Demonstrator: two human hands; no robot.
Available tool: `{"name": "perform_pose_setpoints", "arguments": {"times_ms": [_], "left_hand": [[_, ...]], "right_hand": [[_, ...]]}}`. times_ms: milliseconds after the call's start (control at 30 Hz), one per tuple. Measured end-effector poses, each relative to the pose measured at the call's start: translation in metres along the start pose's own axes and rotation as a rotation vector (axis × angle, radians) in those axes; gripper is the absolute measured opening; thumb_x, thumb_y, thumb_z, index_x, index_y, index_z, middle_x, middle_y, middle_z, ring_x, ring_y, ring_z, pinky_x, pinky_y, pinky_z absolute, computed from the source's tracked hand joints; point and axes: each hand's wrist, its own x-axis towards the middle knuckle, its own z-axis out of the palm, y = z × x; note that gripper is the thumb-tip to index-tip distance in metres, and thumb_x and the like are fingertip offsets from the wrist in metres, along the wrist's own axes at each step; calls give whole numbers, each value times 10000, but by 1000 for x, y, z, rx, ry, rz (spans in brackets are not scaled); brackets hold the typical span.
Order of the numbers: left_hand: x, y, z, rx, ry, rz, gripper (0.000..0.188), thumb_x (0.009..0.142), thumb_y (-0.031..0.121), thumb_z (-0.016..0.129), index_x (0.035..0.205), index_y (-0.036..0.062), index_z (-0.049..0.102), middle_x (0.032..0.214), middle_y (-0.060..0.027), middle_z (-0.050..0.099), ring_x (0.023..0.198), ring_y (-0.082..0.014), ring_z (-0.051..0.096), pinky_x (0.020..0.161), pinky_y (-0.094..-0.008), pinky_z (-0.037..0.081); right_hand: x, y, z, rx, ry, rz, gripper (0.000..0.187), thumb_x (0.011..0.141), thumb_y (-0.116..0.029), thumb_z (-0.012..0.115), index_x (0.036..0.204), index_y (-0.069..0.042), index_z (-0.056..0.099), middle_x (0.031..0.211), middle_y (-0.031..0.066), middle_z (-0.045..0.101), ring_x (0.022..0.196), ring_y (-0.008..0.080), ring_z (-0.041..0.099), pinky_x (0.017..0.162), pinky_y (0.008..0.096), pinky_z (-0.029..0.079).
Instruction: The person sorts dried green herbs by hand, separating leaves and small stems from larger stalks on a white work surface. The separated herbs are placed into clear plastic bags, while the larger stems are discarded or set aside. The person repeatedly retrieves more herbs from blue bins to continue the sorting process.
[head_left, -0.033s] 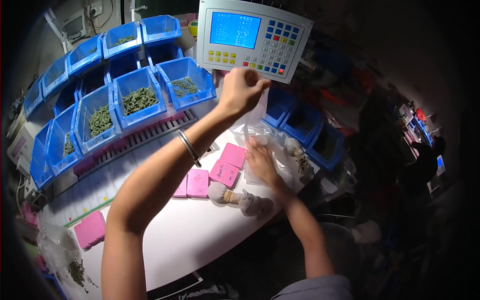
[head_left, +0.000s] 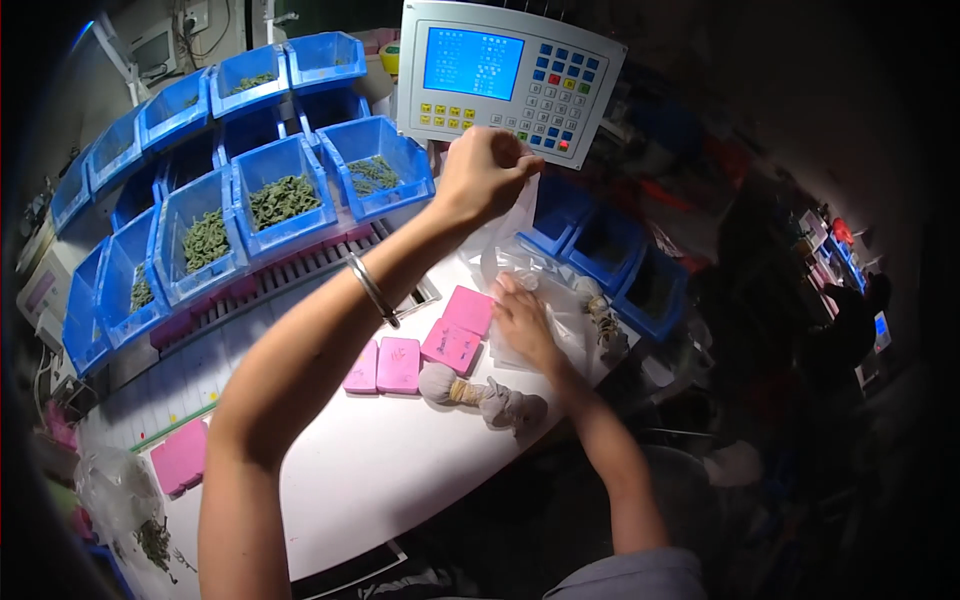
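My left hand (head_left: pixel 485 178) is raised in front of the control panel, fingers pinched on a clear plastic bag (head_left: pixel 513 222) that hangs down toward the table. Lower and to the right, my right hand (head_left: pixel 523 322) rests with its fingers stretched out on a pile of clear plastic bags (head_left: pixel 565 335). Several pink blocks (head_left: pixel 468 310), some with handwriting, lie just left of that pile. Close to my right wrist is a grey cloth bundle (head_left: pixel 495 402) tied at its middle.
Blue bins (head_left: pixel 285 200), several with dried green herbs, stand in tiers at the left. Behind my left hand is a grey control panel (head_left: pixel 480 75) with a lit screen. More blue bins (head_left: pixel 600 245) sit at the right. A plastic bag (head_left: pixel 112 490) lies at the white table's (head_left: pixel 340 490) left end.
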Motion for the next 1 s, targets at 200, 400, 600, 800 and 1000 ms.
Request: {"name": "perform_pose_setpoints", "arguments": {"times_ms": [200,400,600,800,1000], "left_hand": [[-45,34,-74,301,100,241,87,781,89,669,788,4,650,697,-76,647,593,-103,581,540,-245,457],[-183,53,-86,745,-69,480,85,673,74,559,754,51,554,773,-66,524,695,-223,546,524,-326,465],[-289,61,-103,592,-196,33,210,773,128,621,956,30,587,768,-59,570,654,-185,577,537,-294,473],[-374,49,-171,601,395,-401,36,784,70,616,782,41,639,665,-81,563,544,-186,546,487,-280,421],[-378,35,-203,-151,299,-1192,569,886,487,467,838,-63,603,618,-94,595,478,-120,550,472,-218,463]], "right_hand": [[8,-25,-31,184,326,101,265,832,-194,571,989,12,629,1076,205,592,983,306,579,848,362,452],[7,-211,-90,1389,-71,326,666,877,-462,521,1256,73,404,1051,120,568,959,122,522,844,257,417],[-21,-239,-45,1320,-414,506,197,877,-85,544,1015,50,582,856,47,623,718,71,576,618,180,459],[-72,-246,3,1424,-636,810,190,905,-141,513,918,26,604,684,-9,566,549,62,504,512,190,417],[-87,-269,8,1291,-592,658,228,924,-167,479,794,-10,580,655,-44,510,570,18,426,516,180,349]]}}
